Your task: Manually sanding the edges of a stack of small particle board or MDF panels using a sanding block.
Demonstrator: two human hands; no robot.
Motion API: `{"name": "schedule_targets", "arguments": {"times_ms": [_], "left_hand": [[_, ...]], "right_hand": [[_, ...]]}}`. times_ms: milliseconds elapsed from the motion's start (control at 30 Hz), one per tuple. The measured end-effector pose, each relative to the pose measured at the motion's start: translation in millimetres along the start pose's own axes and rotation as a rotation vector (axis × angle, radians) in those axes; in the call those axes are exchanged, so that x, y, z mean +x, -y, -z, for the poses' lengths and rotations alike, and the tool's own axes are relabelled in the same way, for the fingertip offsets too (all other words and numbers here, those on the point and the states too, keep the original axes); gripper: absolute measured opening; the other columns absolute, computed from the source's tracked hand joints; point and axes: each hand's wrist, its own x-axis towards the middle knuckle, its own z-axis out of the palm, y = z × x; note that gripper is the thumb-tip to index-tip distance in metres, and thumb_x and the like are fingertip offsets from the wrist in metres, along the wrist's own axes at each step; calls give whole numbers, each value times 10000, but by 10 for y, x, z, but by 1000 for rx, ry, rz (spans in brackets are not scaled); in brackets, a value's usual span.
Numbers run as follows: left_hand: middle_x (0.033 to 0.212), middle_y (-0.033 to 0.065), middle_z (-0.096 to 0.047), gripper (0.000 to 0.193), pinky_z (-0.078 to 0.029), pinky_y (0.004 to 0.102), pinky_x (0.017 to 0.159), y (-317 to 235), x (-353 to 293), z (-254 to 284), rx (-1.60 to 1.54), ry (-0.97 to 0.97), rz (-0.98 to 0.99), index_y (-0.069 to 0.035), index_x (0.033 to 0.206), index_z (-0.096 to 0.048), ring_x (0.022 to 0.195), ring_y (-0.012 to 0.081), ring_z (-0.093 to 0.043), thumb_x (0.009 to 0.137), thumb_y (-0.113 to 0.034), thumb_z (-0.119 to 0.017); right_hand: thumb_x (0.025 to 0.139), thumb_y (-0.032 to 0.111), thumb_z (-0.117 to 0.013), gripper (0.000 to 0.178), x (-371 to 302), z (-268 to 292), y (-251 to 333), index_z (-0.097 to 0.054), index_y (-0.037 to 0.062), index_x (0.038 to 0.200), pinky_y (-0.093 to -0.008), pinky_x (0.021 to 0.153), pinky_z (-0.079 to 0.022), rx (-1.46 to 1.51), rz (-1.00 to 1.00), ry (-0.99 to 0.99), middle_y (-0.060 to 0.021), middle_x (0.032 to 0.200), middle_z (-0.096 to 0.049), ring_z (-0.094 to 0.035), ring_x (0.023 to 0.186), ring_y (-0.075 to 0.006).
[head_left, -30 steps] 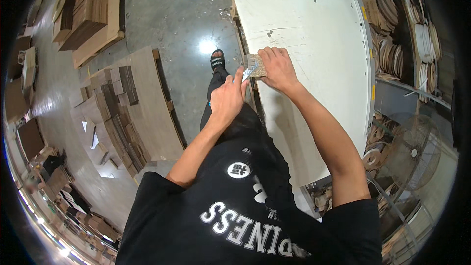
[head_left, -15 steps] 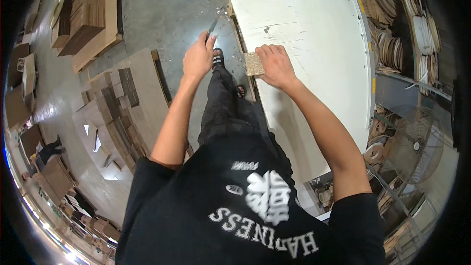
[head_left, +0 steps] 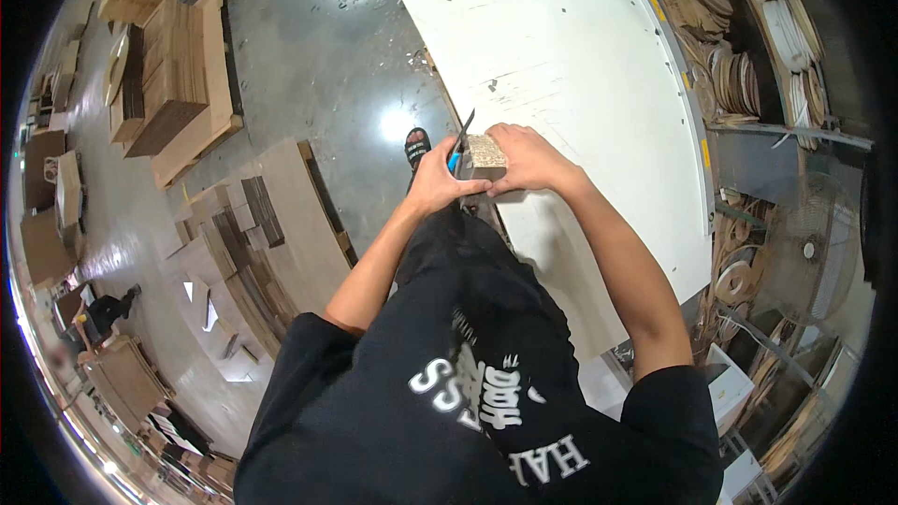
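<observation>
A small block of particle board (head_left: 485, 151), speckled tan on top with a grey side, is at the left edge of the white table (head_left: 599, 84). My right hand (head_left: 533, 161) is wrapped round the right side of the block, thumb at the near end. My left hand (head_left: 436, 178) is closed on a thin, dark-bladed tool (head_left: 464, 130) with a bit of blue at its handle. The blade points up and away from me; whether it is a knife or a file I cannot tell. My left thumb reaches to the block's near end.
Dark chips lie scattered on the tabletop. To the right, a shelf holds coils of edge banding (head_left: 739, 79), with a standing fan (head_left: 809, 248) nearer. Flat board stacks (head_left: 182, 84) and a low stack of panels (head_left: 309, 243) stand on the floor at left. A person (head_left: 103, 313) is far left.
My left hand has come right and nearer to me with the tool, up against the block. The block has turned and shifted slightly toward me in my right hand. The whole view has shifted.
</observation>
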Motion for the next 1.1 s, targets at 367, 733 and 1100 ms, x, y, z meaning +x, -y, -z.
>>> {"name": "schedule_targets", "arguments": {"times_ms": [367,733,1100], "left_hand": [[737,-28,-597,306,-465,266,599,-34,-13,-299,-709,141,612,-94,1041,-674,611,85,-531,909,-275,-883],[680,-62,-518,382,-379,234,456,-40,122,-475,-841,190,881,-154,982,-652,481,59,-396,948,-503,-804],[1237,98,-673,627,-519,286,583,548,43,-347,-574,-88,495,-37,1519,-575,619,100,-531,1137,-533,-539]], "right_hand": [[750,430,-938,1019,-1196,-591,478,-470,113,1598,-540,1289,-343,-397,33,-377,-151,1602,-490,-457,1493,-379],[964,176,-648,560,-965,-874,-38,-574,143,1519,-455,1136,-443,-773,157,-624,-104,1461,-628,-569,1369,-312],[686,217,-920,775,-642,-484,178,-597,73,1376,-495,942,-441,-134,-145,-458,-111,1231,-636,-593,1132,-348]]}}
